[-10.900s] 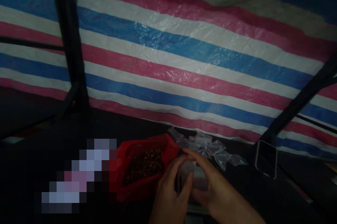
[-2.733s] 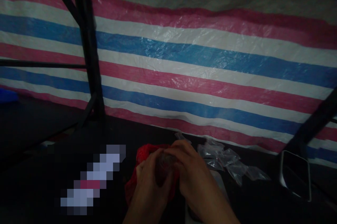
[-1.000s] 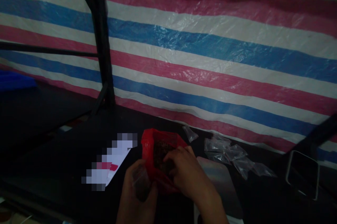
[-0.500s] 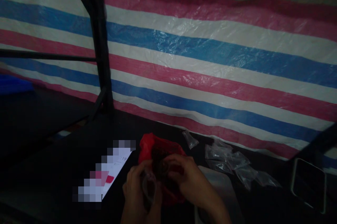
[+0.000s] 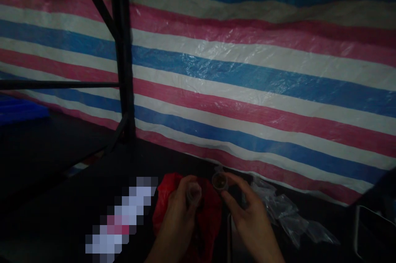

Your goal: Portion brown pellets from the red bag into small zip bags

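My left hand (image 5: 182,209) holds a small clear plastic bag (image 5: 194,193), its mouth open, over a red plastic bag (image 5: 163,201). Between the thumb and fingers of my right hand (image 5: 247,209) is a small round clear cup (image 5: 220,181) with dark bits inside. The cup is up and to the right of the clear bag, apart from it. What lies inside the red bag is too dark to make out. A flat metallic device (image 5: 236,236) is partly hidden beneath my right hand.
Several small clear packets (image 5: 287,213) lie right of my right hand. A phone-like device (image 5: 374,232) is at the far right. A bright, blurred-out screen (image 5: 123,217) lies left. Behind are a striped sheet (image 5: 247,90) and a dark metal frame (image 5: 123,61).
My right hand has moved out of the red bag, up and right, with the cup. My left hand has shifted right and up. The view has tilted slightly upward.
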The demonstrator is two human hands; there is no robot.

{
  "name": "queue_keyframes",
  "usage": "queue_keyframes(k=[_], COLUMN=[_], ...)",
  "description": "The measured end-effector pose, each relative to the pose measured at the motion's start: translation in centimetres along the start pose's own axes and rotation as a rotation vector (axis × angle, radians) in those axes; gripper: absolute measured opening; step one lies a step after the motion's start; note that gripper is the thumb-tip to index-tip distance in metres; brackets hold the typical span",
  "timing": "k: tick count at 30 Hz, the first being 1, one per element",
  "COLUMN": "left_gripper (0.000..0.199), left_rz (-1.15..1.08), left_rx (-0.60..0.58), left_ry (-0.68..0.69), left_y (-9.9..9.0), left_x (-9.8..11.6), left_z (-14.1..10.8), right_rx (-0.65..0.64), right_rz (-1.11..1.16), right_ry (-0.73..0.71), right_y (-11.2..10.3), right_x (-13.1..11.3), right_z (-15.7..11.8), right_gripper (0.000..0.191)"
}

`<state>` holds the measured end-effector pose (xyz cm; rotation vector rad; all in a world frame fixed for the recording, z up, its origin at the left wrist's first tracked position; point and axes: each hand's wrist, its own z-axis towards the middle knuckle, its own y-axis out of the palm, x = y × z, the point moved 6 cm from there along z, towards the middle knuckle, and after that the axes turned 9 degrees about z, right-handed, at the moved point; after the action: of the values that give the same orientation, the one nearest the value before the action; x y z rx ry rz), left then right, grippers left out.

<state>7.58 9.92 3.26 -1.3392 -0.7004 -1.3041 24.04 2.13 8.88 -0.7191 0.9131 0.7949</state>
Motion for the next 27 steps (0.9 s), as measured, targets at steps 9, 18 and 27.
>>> queue_keyframes(k=[9, 18, 27], left_gripper=[0.049, 0.046, 0.055], left_rz=[0.057, -0.002, 0.046], left_rx=[-0.045, -0.104, -0.123], left_ry=[-0.048, -0.035, 0.077], left_y=[1.0, 1.1, 0.5], left_x=[-1.1, -2.5, -3.1], left_z=[-0.2, -0.6, -1.5], right_rx=[-0.253, -0.282, -0.127], right_rz=[-0.095, -0.078, 0.038], right_ry=[-0.116, -0.162, 0.008], right_y=[4.3, 4.5, 4.6], right_x=[-0.2, -0.2, 0.3], right_z=[-0.8, -0.9, -0.7], right_gripper=[0.062, 0.07, 0.047])
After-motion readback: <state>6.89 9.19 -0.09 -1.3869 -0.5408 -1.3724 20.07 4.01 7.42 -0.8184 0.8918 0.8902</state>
